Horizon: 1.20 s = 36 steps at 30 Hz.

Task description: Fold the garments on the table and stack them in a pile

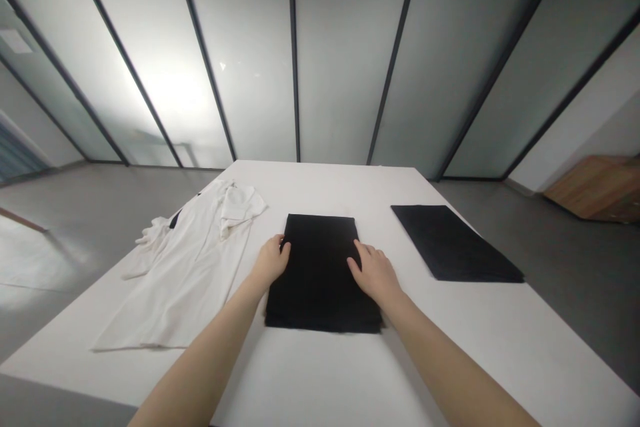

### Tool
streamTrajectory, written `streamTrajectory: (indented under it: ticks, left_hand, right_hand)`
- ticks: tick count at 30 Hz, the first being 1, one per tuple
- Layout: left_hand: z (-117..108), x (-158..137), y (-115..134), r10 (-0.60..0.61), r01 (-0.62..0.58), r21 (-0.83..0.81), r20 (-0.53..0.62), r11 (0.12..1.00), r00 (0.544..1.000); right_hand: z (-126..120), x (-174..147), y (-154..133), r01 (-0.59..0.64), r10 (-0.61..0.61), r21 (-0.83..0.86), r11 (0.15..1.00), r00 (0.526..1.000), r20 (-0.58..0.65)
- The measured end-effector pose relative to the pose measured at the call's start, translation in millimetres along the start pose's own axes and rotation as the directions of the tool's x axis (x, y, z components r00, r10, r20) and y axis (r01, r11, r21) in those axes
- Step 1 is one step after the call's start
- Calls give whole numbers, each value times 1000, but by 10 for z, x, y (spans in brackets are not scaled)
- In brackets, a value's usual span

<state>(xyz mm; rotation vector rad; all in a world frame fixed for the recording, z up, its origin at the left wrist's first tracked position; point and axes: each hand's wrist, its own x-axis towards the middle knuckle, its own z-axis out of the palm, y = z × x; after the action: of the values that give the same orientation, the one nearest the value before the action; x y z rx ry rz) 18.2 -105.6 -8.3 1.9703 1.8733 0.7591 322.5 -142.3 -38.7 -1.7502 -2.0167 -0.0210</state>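
Touching the cloth (320, 277) at its side edges, left hand (271, 260) and right hand (379, 271) part thumbs from fingers; table (320, 377) separates it from garment (183, 293) leftward, pile (454, 245) rightward.

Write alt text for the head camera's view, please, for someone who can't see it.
A person's left hand and right hand rest at opposite side edges of a folded black cloth on a white table. A loosely spread white garment lies to the left, and another flat black cloth to the right. Frosted panels in dark frames stand behind.
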Motion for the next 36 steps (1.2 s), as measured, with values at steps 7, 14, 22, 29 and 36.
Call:
streamTrajectory:
  ticks: [7, 14, 22, 29, 36]
  left_hand:
    - [-260, -2, -6, -277, 342, -189, 300, 921, 913]
    - [-319, -61, 26, -228, 407, -282, 503, 869, 834]
    - [-393, -64, 99, -144, 115, 105, 334, 988, 931]
    - [-358, -114, 129, -52, 59, -13, 322, 998, 945]
    - [-294, -94, 22, -175, 379, -475, 419, 794, 891]
  right_hand:
    - [-117, -30, -4, -78, 74, 113, 990, 996, 43]
    - [-273, -16, 3, -144, 120, 95, 985, 969, 217]
    - [-542, 31, -88, -254, 251, -48, 966, 882, 400]
    - [-504, 63, -112, -237, 188, 87, 968, 908, 374]
    - [-457, 75, -126, -508, 252, 684, 523, 859, 445]
